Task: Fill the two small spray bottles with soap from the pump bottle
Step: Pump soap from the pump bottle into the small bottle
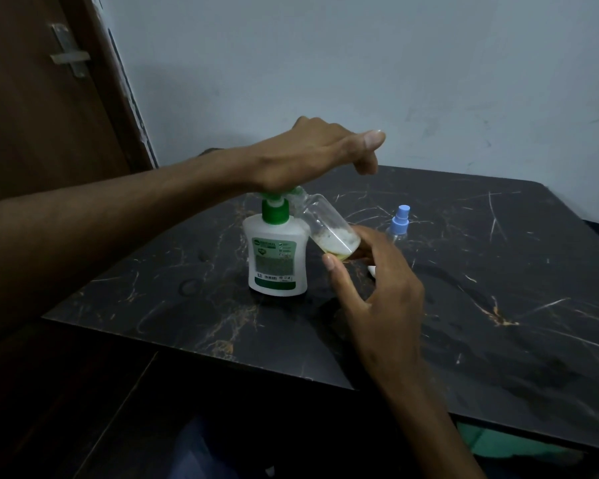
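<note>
- Standing upright on the dark marble-patterned table is one white pump bottle with a green collar and a green pump head; it sits toward the table's left part.
- One left hand lies palm-down on top of the pump head, its heel on the green top, the fingers loosely stretched out past it and gripping nothing; the thumb points right.
- One clear small spray bottle, its cap off, is tilted with its open mouth up against the pump spout and its base lower to the right, just beside the pump bottle's shoulder.
- A little yellowish soap with pale foam sits pooled in the low end of that tilted bottle.
- One right hand holds the tilted bottle by its base, thumb and fingers pinched around the lower end, the other fingers curled.
- A second small spray bottle stands upright on the table behind the right hand, with a light blue spray top on; its clear body is mostly hidden by the hand, so its fill level cannot be told.
- One small white object shows just under the right hand's fingers; what it is cannot be told.
- Count: one pump bottle, two small spray bottles, two hands.
- At far left is one brown door with one metal latch.
</note>
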Demonstrator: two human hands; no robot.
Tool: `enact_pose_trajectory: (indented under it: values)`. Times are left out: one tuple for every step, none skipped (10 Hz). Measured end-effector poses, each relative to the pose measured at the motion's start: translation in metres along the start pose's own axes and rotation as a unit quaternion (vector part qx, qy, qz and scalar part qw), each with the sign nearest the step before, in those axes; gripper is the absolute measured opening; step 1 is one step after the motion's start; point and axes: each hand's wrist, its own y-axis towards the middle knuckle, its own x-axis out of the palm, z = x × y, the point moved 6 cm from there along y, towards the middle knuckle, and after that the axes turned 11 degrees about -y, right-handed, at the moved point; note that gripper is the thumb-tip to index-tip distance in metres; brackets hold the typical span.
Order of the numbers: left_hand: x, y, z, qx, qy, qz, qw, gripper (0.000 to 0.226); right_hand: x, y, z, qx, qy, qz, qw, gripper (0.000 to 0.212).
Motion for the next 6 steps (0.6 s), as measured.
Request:
enact_pose_trajectory:
  values:
    - [-0.0039,0.0046,-0.0014,-0.001,-0.009,0.006,1.0,0.063,0.0,0.0004,-0.0004,0.0,0.0,-0.001,1.0,0.042]
    - [-0.0018,0.004,-0.0012,-0.007,-0.002,-0.001,1.0,0.062,0.0,0.0009,-0.0006,-0.001,0.001,-0.004,1.0,0.039]
    - [0.0002,0.0026,-0.0024,-0.005,-0.01,-0.002,1.0,0.062,-0.0012,0.0011,-0.0017,0.0,0.007,-0.002,1.0,0.041]
    - [-0.0023,0.0042,-0.0052,-0.029,0.039,0.005,0.999,0.06,-0.001,0.0009,-0.0018,0.0,0.003,-0.005,1.0,0.042]
    - [-0.0005,0.0021,-0.0019,-0.041,0.068,-0.005,0.997,0.063,-0.0005,0.0011,-0.0014,0.001,0.002,-0.008,1.0,0.04]
    - [-0.0007,-0.0005,0.0029,-0.018,0.063,-0.013,0.998,0.062,-0.0006,0.0016,-0.0027,-0.003,0.005,-0.008,1.0,0.039]
